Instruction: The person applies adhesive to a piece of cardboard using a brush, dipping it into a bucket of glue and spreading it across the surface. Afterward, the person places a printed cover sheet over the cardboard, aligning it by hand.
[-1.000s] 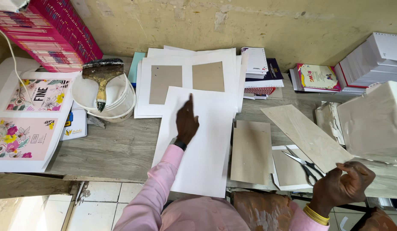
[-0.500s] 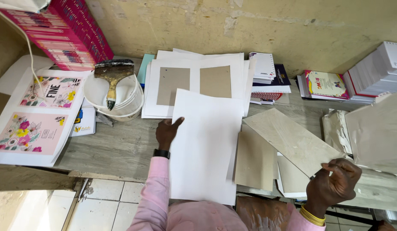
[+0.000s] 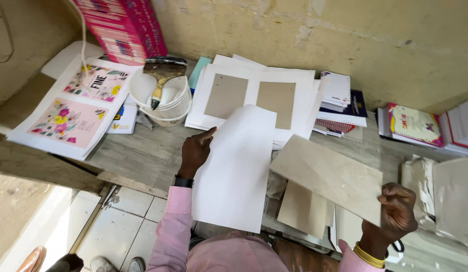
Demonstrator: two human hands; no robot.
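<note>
Left hand (image 3: 196, 151) is pressing flat on our large white paper sheet (image 3: 236, 168); right hand (image 3: 395, 211), at four o'clock, is gripping the grey rectangular board (image 3: 327, 176). We should be keeping edges square.

1. White bucket (image 3: 166, 108), standing on the worktop (image 3: 148, 153) near the wall; a wide, dirty brush (image 3: 162, 75) lies across its rim, handle pointing down into it.
2. Pink striped box (image 3: 124, 27), upright against the wall behind the bucket.
3. Floral printed sheets (image 3: 75, 108), pink and white, lying at the worktop's left end and overhanging its edge.
4. Stack of spiral-bound notebooks (image 3: 342, 103), beside the wall, right of centre.
5. Colourful booklet (image 3: 414, 125), flat, further right.
6. Crumpled pale wrapping (image 3: 438, 194), at the far right.
7. Tiled floor (image 3: 120, 224), below the worktop's front edge.
</note>
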